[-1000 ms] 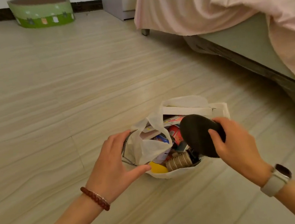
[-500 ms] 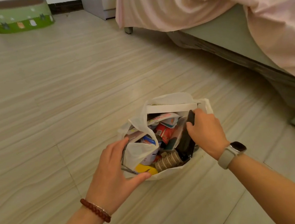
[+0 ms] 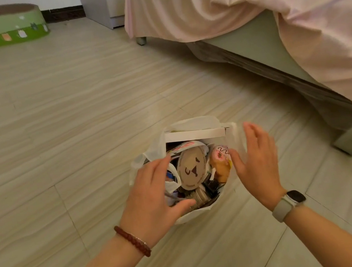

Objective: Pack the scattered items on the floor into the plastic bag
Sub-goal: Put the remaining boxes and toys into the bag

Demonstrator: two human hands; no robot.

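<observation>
A white plastic bag point(image 3: 235, 138) stands open on the floor, full of items. On top lie a round beige disc with a dark mark point(image 3: 192, 168) and an orange and pink soft toy point(image 3: 220, 167). A white box point(image 3: 194, 134) stands against the bag's far wall, and small dark objects point(image 3: 210, 186) sit near the front. My left hand point(image 3: 155, 202) curves around the bag's left rim, thumb at the front edge and fingers over the top. My right hand point(image 3: 258, 164) is beside the bag's right wall with its fingers spread and nothing in it.
A bed point(image 3: 254, 38) draped with a pink sheet point(image 3: 288, 4) runs along the right, one of its legs point(image 3: 350, 142) near the bag. A green oval cat scratcher point(image 3: 0, 26) sits far left by the wall. A grey cabinet point(image 3: 102, 5) stands behind. Wood-look floor point(image 3: 66, 114) lies to the left.
My right hand pushed the black oval object down into the bag, let go and drew back to the bag's right side. The beige disc and the toy now show on top.
</observation>
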